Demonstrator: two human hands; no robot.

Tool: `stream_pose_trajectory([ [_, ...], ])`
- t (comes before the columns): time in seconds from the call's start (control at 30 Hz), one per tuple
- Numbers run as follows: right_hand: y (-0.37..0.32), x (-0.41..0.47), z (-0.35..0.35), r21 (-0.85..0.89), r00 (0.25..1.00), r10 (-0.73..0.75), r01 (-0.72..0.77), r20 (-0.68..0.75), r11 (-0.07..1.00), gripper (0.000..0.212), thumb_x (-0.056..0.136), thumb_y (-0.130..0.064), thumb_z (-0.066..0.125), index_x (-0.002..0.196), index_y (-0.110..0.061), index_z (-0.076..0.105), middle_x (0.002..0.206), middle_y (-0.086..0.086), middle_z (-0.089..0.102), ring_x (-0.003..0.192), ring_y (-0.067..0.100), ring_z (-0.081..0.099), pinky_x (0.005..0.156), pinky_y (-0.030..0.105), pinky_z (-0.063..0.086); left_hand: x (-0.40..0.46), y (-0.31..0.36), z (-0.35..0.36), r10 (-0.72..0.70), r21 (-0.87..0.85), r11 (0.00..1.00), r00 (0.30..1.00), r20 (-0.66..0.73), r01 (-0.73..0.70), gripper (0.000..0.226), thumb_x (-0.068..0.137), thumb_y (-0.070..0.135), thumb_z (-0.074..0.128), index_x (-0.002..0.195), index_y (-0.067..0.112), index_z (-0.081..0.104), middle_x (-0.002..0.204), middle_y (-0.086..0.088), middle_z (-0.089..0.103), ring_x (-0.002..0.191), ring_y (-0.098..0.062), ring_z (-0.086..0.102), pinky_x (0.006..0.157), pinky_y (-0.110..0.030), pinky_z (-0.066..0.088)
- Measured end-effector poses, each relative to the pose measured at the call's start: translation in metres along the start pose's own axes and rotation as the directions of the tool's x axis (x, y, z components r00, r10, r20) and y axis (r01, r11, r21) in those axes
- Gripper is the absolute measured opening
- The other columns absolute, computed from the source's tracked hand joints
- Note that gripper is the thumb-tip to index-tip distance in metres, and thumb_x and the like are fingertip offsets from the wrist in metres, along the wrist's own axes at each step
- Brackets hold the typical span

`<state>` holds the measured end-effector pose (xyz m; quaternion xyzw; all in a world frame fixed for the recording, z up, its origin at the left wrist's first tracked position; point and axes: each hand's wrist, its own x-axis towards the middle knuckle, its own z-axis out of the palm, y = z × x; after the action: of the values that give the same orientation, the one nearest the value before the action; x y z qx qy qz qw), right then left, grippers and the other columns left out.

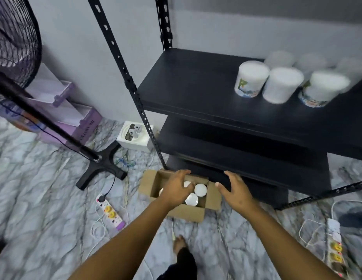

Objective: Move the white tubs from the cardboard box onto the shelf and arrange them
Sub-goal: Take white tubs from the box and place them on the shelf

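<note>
White round plastic tubs (200, 189), three showing in the brown cardboard box (212, 201); left hand (177, 188) reaches in, fingers hidden, right hand (235, 190) spread wide.

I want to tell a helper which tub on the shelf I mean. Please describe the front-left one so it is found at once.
Find the black metal shelf on the right. On its top board stands a group of white tubs; take the front row of three. The front-left tub is at the row's left end, nearest the bare part of the board, with a green and blue label.

Head camera looks steeply down at floor (44, 188).
</note>
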<state>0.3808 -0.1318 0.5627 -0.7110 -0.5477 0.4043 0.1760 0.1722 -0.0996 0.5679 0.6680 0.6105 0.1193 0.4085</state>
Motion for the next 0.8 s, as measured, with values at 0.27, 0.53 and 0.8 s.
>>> stream_pose_trajectory([
  [0.27,0.066,0.02,0.057,-0.005,0.995,-0.073,0.074,0.062,0.997,0.051,0.091,-0.033,0.06,0.135,-0.012,0.044,0.139,0.006,0.044,0.128,0.02,0.041,0.106,0.031,0.033,0.012,-0.066,0.07,-0.081,-0.103,0.992,0.994,-0.073,0.073,0.044,0.089,0.03,0.061,0.13,0.018,0.051,0.13,0.002,0.053,0.118,-0.015,0.05,0.096,-0.025,0.039],
  [0.53,0.142,0.075,0.133,-0.01,0.995,-0.084,0.085,0.06,0.996,0.05,0.091,-0.032,0.06,0.135,-0.017,0.045,0.133,0.002,0.046,0.125,0.018,0.041,0.099,0.022,0.03,0.066,-0.145,0.149,-0.134,-0.213,0.971,0.984,-0.116,0.107,0.047,0.089,0.031,0.062,0.133,0.019,0.049,0.133,-0.001,0.054,0.119,-0.017,0.052,0.102,-0.036,0.043],
  [0.8,0.233,0.178,0.233,-0.083,0.996,-0.047,0.053,0.08,0.995,0.054,0.091,-0.037,0.058,0.138,-0.016,0.041,0.139,0.003,0.041,0.13,0.021,0.039,0.094,0.018,0.025,0.148,-0.261,0.215,-0.127,-0.108,0.987,0.99,-0.067,0.119,0.047,0.09,0.031,0.059,0.135,0.02,0.046,0.132,0.0,0.054,0.118,-0.016,0.05,0.09,-0.021,0.035],
])
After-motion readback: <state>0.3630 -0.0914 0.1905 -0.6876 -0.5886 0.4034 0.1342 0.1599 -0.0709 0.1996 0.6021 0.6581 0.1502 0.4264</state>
